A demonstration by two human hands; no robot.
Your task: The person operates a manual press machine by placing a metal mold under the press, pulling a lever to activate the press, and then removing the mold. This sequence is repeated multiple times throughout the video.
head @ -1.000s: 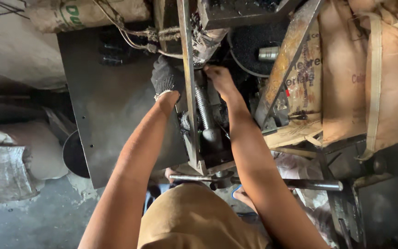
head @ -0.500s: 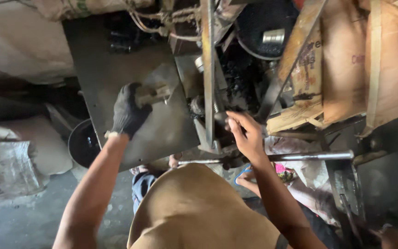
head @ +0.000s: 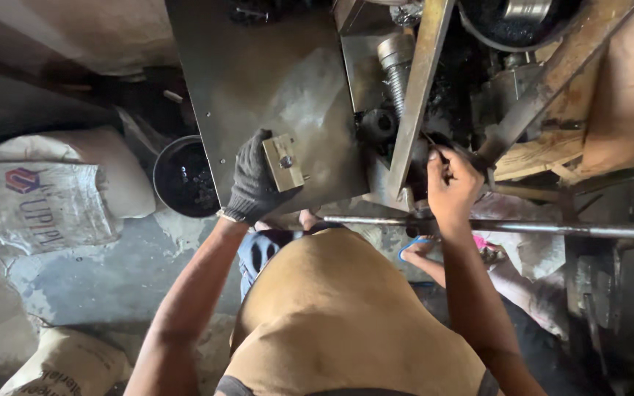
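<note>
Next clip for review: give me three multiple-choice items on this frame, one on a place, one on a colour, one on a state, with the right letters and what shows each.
1. Where is the black bucket?
A. on the floor left of the metal plate
B. on top of the plate
C. hanging from the long rod

2. What colour is the glove on the left hand?
A. white
B. dark grey
C. orange

3. What is the left hand doing?
A. resting open and empty
B. gripping the rod
C. holding a small metal block

Answers:
1 A, it stands beside the plate's left edge.
2 B, the knit is dark; the right hand is bare.
3 C, the fingers wrap around the block.
</note>
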